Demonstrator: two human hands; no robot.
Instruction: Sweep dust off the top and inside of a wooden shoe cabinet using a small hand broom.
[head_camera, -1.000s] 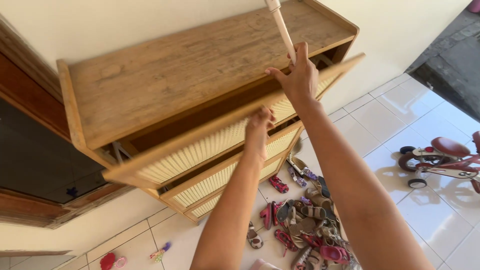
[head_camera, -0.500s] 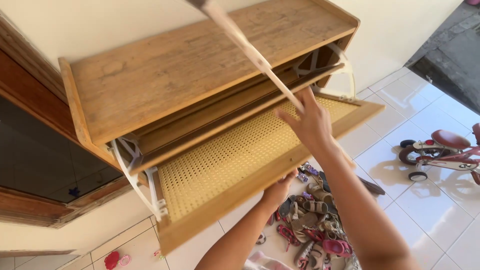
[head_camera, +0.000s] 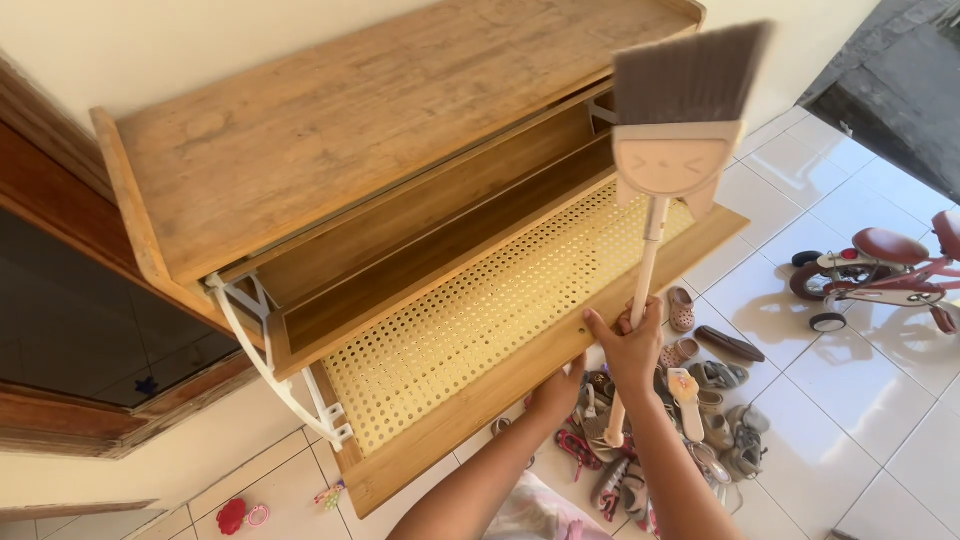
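Observation:
A wooden shoe cabinet (head_camera: 330, 140) stands against the wall. Its top tilt-out drawer (head_camera: 500, 300), with a yellow perforated cane panel, hangs fully open. My left hand (head_camera: 558, 392) holds the drawer's front edge from below. My right hand (head_camera: 628, 345) grips the pale stick of a small broom (head_camera: 678, 130), held upright with its grey bristles pointing up over the drawer's right end. The two hands are close together at the drawer's front edge.
A heap of sandals and small shoes (head_camera: 690, 400) lies on the white tiled floor below the drawer. A red and white child's tricycle (head_camera: 880, 270) stands at the right. Small toys (head_camera: 240, 515) lie by the wall at the lower left.
The drawer has tilted from nearly closed to fully open. My right hand has swung the broom round, so the bristle head now stands upright above the drawer. My left hand stayed on the drawer's edge.

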